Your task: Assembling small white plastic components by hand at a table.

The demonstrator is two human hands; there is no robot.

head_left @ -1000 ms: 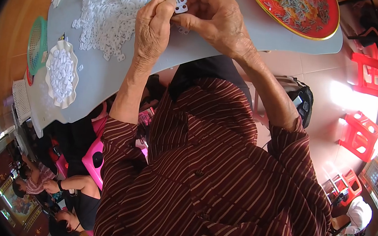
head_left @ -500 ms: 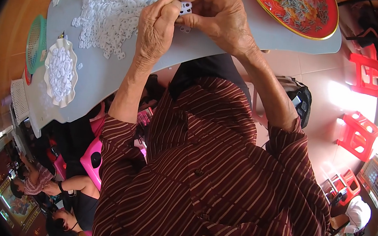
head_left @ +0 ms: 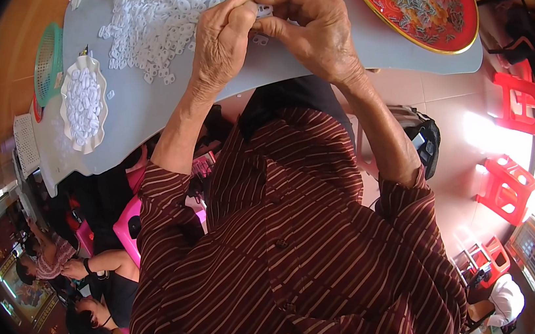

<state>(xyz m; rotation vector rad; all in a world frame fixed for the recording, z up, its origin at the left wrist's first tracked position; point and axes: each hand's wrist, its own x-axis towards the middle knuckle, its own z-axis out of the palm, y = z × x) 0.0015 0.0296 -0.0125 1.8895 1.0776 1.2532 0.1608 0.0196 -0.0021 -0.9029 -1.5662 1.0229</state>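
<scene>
Beside the white pile, I see left hand and right hand apparently pinching a white piece; slack grip could drop it

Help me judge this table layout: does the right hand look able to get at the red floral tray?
Probably yes: no object shows between the right hand and the red floral tray, though that hand holds a white plastic piece.
</scene>
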